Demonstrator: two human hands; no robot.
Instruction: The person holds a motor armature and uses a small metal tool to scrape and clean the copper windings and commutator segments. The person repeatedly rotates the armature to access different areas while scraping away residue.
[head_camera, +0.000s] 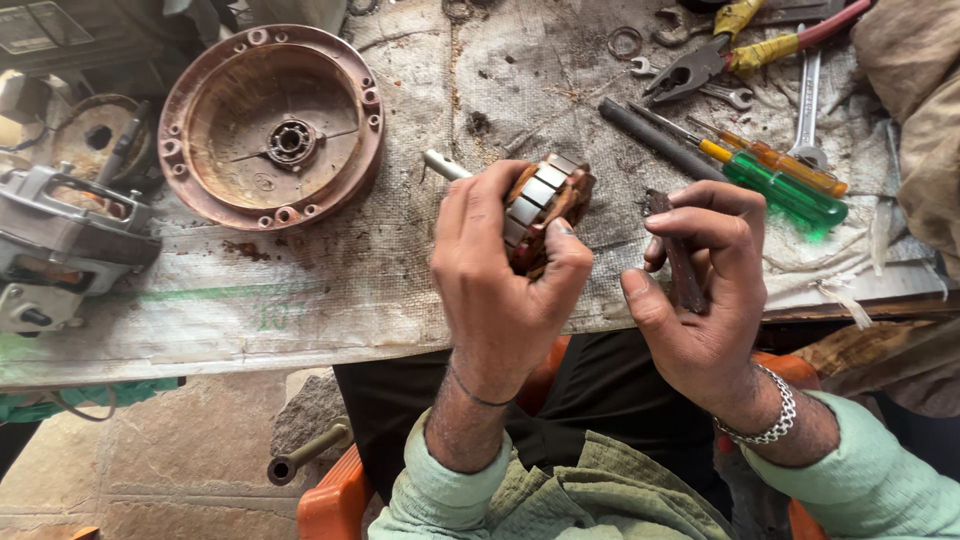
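- Pale green sleeves (860, 490), crumpled and soft, lie nearest, with an orange plastic seat edge (330, 500) showing under the dark lap.
- Left hand (500, 290) wraps a motor armature (545, 200): the thumb presses its near right face, the fingers curl over the left side, and the steel shaft (445, 165) pokes out to the far left past the knuckles.
- Armature core is cylindrical, with grey metal segments around it and copper-brown windings between; it is held above the near edge of the bench.
- Right hand (700, 290) pinches a thin, dark, rusty flat strip (683, 260) between thumb and bent fingers, just right of the armature and not touching it.
- A chain bracelet (765, 420) rings the right wrist; a thin dark band circles the left.
- Worn, stained woven cloth (400, 270) covers the bench.
- Far left on it rests a round, rust-red end bell (270, 125), dished, with a bearing at its centre.
- A grey metal motor housing (60, 240) sits at the left edge.
- Far right lie pliers (700, 70) with yellow and red grips, a green-handled screwdriver (785, 190), an orange one, and steel spanners (805, 105).
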